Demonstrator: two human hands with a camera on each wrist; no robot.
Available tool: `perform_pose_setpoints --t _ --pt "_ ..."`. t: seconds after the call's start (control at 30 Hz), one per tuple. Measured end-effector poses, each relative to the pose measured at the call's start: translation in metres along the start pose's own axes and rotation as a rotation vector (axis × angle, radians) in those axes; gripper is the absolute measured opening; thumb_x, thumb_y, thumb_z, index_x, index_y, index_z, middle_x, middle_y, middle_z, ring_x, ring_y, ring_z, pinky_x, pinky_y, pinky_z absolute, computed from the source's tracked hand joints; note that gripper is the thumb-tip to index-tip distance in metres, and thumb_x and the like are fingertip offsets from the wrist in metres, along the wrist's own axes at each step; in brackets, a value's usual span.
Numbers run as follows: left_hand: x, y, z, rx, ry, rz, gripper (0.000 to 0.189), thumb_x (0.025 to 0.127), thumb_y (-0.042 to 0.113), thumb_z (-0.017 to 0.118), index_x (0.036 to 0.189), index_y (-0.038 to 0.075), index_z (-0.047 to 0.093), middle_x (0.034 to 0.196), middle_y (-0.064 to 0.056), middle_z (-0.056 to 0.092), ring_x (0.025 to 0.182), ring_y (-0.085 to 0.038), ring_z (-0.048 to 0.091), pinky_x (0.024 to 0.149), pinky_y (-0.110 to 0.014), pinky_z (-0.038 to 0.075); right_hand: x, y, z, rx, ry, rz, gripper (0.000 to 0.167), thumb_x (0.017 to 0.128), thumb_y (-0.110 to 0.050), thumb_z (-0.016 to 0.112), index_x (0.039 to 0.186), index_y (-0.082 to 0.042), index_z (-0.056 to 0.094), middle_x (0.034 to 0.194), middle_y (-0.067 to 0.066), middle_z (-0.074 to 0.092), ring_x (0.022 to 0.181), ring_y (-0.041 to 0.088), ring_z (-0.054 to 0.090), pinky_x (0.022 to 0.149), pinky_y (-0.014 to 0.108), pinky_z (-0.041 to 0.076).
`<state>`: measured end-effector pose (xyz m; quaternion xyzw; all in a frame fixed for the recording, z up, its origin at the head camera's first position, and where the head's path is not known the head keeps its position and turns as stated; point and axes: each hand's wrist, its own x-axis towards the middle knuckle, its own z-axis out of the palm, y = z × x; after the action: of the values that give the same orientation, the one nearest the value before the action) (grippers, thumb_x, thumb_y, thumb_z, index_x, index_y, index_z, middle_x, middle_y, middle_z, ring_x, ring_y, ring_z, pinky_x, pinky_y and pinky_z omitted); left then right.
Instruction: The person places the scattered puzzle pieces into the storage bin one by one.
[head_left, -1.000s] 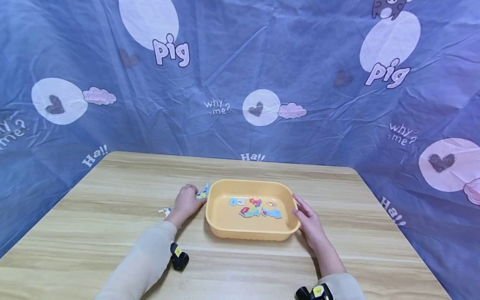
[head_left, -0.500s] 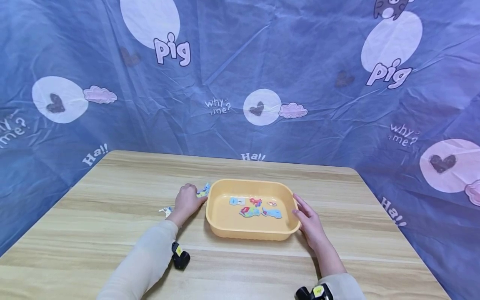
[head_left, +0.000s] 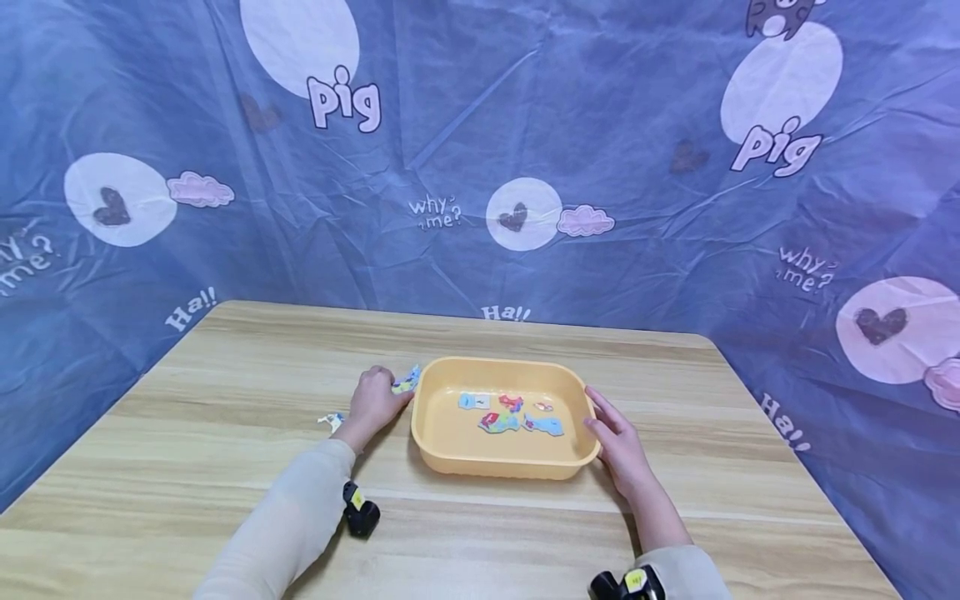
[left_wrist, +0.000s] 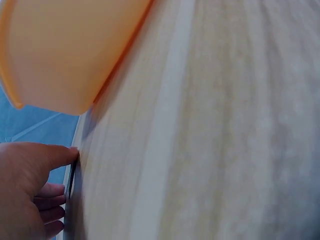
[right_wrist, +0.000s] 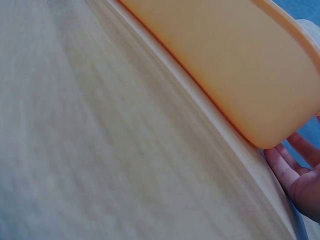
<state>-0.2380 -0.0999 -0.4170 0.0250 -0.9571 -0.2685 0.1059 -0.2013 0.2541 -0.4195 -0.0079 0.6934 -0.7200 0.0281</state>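
In the head view a yellow plastic tray (head_left: pixel 498 467) sits mid-table, with several small colourful flat cutouts (head_left: pixel 542 426) on its floor. Just left of it, my left hand (head_left: pixel 375 398) pinches a blue, green and yellow flat cutout (head_left: pixel 407 381) between thumb and fingers, low at the tabletop. The left wrist view shows that thumb above a thin dark edge, the other fingers beyond it. My right hand (head_left: pixel 622 442) holds the tray's right end, thumb over the rim and fingers along the outer wall. The right wrist view has its fingers (right_wrist: pixel 280 167) against the tray's lower corner.
A small white and blue flat cutout (head_left: pixel 331 422) lies on the wooden table (head_left: pixel 465 542) beside the left wrist. Behind the table hangs a blue printed cloth (head_left: pixel 450 275). Black cameras (head_left: pixel 362 510) are strapped to both sleeves.
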Motion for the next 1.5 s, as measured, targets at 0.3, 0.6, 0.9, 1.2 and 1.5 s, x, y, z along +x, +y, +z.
perform_pose_setpoints --t 0.3,0.6,0.9,1.2,1.5 --pt "0.001 -0.004 -0.003 -0.020 0.035 0.015 0.040 0.072 0.027 0.066 0.093 -0.007 0.058 0.089 -0.019 0.056 0.081 -0.030 0.052 0.072 -0.039 0.043 0.000 0.001 0.001 0.010 -0.007 -0.010 0.052 0.084 -0.007 0.048 0.134 -0.011 0.031 0.129 0.017 0.035 0.105 0.025 0.044 0.075 0.032 0.046" --pt "0.003 -0.005 -0.009 -0.058 0.052 0.008 0.040 0.073 0.026 0.065 0.094 -0.007 0.058 0.089 -0.019 0.058 0.080 -0.031 0.054 0.070 -0.041 0.044 -0.001 0.000 0.001 0.002 0.001 -0.012 0.053 0.083 -0.007 0.049 0.134 -0.009 0.031 0.129 0.020 0.034 0.105 0.027 0.044 0.075 0.032 0.046" --pt "0.005 -0.008 -0.020 -0.197 0.106 0.013 0.041 0.074 0.027 0.065 0.095 -0.007 0.058 0.090 -0.021 0.059 0.083 -0.032 0.054 0.074 -0.040 0.043 0.000 0.000 0.001 0.003 0.004 -0.004 0.052 0.084 -0.008 0.048 0.133 -0.011 0.032 0.128 0.018 0.035 0.106 0.027 0.043 0.075 0.031 0.046" --pt "0.008 -0.005 -0.026 -0.250 0.098 0.032 0.040 0.075 0.024 0.065 0.098 -0.008 0.058 0.093 -0.021 0.058 0.085 -0.032 0.053 0.076 -0.040 0.042 0.000 0.000 0.001 -0.005 0.004 0.005 0.052 0.084 -0.008 0.048 0.134 -0.012 0.032 0.128 0.017 0.035 0.104 0.025 0.045 0.074 0.031 0.046" --pt "0.013 0.001 -0.032 -0.288 0.097 0.048 0.038 0.074 0.023 0.066 0.097 -0.006 0.058 0.091 -0.019 0.059 0.082 -0.030 0.053 0.074 -0.039 0.043 -0.001 -0.002 0.000 -0.016 0.007 0.013 0.052 0.084 -0.009 0.049 0.134 -0.013 0.032 0.129 0.018 0.034 0.107 0.028 0.042 0.075 0.031 0.046"
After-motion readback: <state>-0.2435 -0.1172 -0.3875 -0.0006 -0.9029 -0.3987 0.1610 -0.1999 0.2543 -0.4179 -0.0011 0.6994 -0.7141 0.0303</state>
